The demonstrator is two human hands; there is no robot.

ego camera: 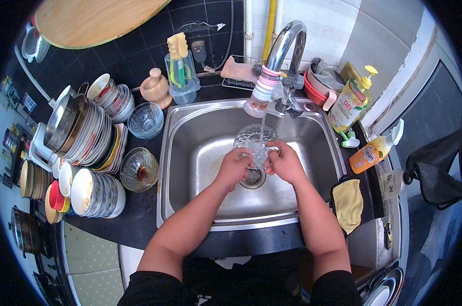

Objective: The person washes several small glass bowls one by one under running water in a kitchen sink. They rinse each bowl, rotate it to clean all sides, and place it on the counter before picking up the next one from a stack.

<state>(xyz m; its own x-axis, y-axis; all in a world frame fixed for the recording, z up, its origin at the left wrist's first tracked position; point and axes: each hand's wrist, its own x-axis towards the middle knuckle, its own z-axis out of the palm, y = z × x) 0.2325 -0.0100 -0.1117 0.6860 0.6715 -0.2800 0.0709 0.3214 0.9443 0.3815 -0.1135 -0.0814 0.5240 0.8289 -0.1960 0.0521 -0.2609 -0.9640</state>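
Observation:
Between my two hands is a clear cut-glass bowl [256, 134], held over a stainless steel sink [200, 191]. My left hand [236, 167] grips its left rim, and my right hand [284, 162] grips the right side. A thin stream of water runs into the bowl from the pink and white nozzle [263, 93] of a chrome faucet [288, 32]. Just below the bowl, the sink drain [253, 179] is partly covered by it. The fingertips curl under the glass and are partly hidden.
Left of the sink stand a used glass bowl [139, 170], another glass bowl [145, 120], stacked plates [87, 134] and stacked bowls [97, 193]. At right are a pump bottle [349, 103], an orange spray bottle [370, 155] and a yellow cloth [347, 204]. A wooden mortar [154, 90] sits behind.

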